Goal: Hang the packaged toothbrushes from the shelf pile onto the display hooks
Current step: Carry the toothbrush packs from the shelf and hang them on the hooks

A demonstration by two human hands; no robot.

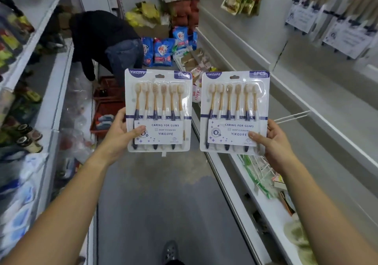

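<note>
I hold two white blister packs of toothbrushes upright in front of me over the aisle floor. My left hand (117, 133) grips the lower left edge of the left toothbrush pack (161, 101), thumb on its label. My right hand (270, 142) grips the lower right edge of the right toothbrush pack (235, 103). Each pack shows several brushes with gold necks and a hang slot at the top. A bare white display hook (292, 117) juts from the right shelf wall just right of my right hand. More toothbrush packs (345, 33) hang on hooks at the upper right.
A person in dark clothes (102, 39) bends over red baskets (106, 101) ahead on the left. Bagged goods (163, 50) pile at the aisle's far end. Stocked shelves line the left side. The right lower shelf (266, 213) carries loose packets. My shoe (170, 251) shows below.
</note>
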